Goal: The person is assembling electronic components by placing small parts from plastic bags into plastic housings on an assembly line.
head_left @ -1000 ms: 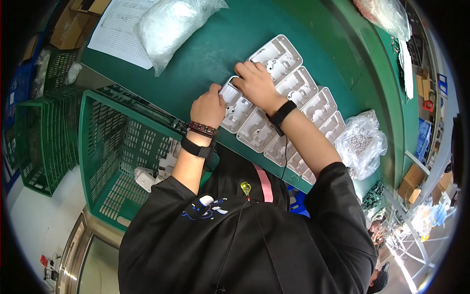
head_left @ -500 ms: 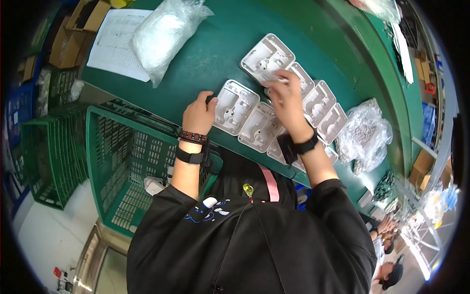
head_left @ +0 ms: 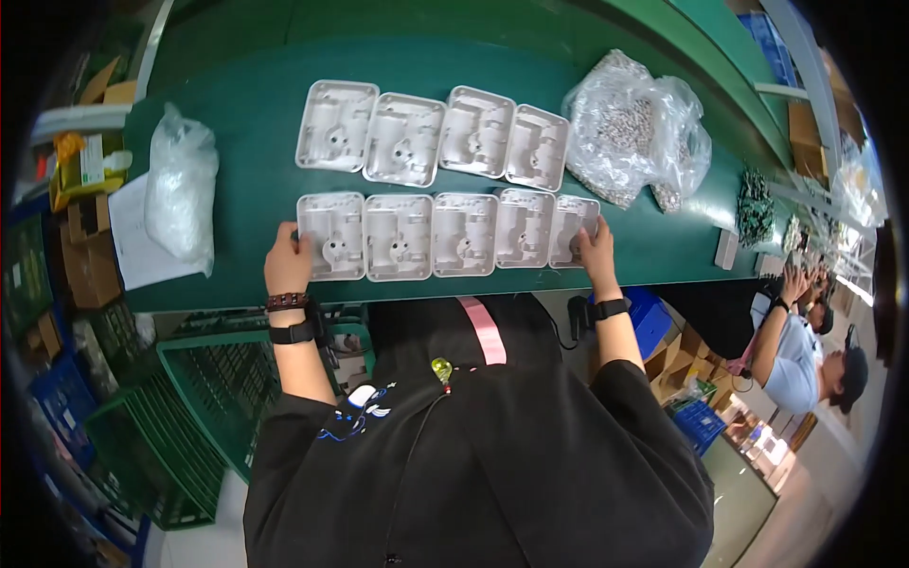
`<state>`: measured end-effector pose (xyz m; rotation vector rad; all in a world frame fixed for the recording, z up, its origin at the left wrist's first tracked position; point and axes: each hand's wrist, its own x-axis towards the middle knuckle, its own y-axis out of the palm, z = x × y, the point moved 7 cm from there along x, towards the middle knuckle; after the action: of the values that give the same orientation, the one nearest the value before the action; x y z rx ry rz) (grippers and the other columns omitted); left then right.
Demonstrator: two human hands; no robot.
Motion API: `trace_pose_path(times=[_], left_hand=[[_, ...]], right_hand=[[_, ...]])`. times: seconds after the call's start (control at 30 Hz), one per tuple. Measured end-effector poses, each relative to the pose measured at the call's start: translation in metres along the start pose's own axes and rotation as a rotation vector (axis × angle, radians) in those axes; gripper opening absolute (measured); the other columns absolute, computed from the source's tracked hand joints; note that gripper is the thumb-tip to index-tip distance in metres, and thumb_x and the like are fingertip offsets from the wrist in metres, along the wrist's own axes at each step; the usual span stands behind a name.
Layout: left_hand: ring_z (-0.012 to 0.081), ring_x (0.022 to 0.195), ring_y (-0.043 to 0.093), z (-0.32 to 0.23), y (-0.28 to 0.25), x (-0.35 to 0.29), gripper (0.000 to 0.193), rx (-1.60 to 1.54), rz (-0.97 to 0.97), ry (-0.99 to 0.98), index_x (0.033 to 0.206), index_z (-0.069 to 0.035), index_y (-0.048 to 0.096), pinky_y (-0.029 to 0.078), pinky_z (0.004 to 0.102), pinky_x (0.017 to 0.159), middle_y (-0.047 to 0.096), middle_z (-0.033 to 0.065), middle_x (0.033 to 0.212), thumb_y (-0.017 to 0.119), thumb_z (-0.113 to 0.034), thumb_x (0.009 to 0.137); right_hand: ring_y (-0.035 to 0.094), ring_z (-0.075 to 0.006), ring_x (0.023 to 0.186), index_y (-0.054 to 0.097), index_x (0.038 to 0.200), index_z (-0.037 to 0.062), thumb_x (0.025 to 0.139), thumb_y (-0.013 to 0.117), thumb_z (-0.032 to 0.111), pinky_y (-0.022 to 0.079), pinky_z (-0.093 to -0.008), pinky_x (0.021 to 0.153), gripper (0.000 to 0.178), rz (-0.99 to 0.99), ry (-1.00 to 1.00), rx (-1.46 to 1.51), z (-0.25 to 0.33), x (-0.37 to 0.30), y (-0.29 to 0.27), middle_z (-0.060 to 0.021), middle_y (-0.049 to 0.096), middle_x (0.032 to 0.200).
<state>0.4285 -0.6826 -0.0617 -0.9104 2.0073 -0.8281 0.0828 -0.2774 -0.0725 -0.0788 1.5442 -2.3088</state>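
Observation:
Several white plastic housings with moulded ribs and compartments lie open side up in two rows on the green table. My left hand [head_left: 287, 262] is curled against the outer side of the leftmost housing [head_left: 330, 213] in the near row. At that row's other end, my right hand [head_left: 599, 256] grips the edge of the smallest-looking housing [head_left: 574, 220], thumb at its inside. Between these two, the middle housings [head_left: 464, 218] stand side by side in a straight line. Farther off, the second row [head_left: 404, 123] is slightly uneven.
Clear bags of small pale parts [head_left: 620, 128] lie at the right. A filled plastic bag [head_left: 180, 189] rests on a paper sheet [head_left: 128, 232] at the left. Green crates [head_left: 218, 379] stand below the table's left edge. Another person [head_left: 791, 355] is at the far right.
My right hand has moved from among the housings to the right end of the near row. That row now lies straight. My view has turned, so the table edge runs level.

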Motion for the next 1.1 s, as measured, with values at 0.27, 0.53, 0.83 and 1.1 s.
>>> trace_pose_path(times=[0.27,0.53,0.83,1.1], left_hand=[[0.0278,0.052,0.051,0.022,0.012,0.010,0.020,0.075,-0.109,0.037,0.083,-0.006,0.051,0.041,0.0362,0.051,0.050,0.0096,0.056,0.058,-0.023,0.076],[0.0154,0.050,0.048,-0.032,0.090,-0.018,0.022,-0.002,0.009,0.029,0.077,-0.004,0.046,0.039,0.0278,0.050,0.048,0.0049,0.054,0.063,-0.017,0.072],[0.0095,0.061,0.049,-0.280,0.286,-0.115,0.035,-0.594,0.456,0.120,0.097,-0.004,0.040,0.041,0.0230,0.054,0.053,0.0021,0.073,0.065,-0.008,0.073],[0.0090,0.070,0.049,-0.385,0.364,-0.140,0.034,-0.485,0.706,0.343,0.104,-0.003,0.041,0.042,0.0226,0.065,0.048,0.0007,0.076,0.060,-0.014,0.079]], right_hand=[[0.044,-0.0362,0.094,0.035,0.125,0.0022,0.072,0.063,0.023,0.037,-0.0420,0.082,0.063,0.099,-0.045,0.190,-0.007,-0.011,-0.001,-0.0203,0.044,0.102],[0.044,-0.0367,0.095,0.038,0.123,0.0003,0.073,0.062,0.021,0.036,-0.0417,0.084,0.059,0.175,0.046,0.395,-0.099,0.010,-0.046,-0.0210,0.045,0.103],[0.046,-0.0361,0.100,0.041,0.119,-0.0009,0.078,0.055,0.037,0.036,-0.0411,0.087,0.058,-0.218,0.202,-0.102,-0.342,0.125,-0.165,-0.0219,0.049,0.107],[0.046,-0.0381,0.100,0.043,0.120,0.0045,0.079,0.052,0.041,0.037,-0.0432,0.086,0.056,-0.337,0.411,-0.209,-0.445,0.201,-0.224,-0.0226,0.048,0.111]])
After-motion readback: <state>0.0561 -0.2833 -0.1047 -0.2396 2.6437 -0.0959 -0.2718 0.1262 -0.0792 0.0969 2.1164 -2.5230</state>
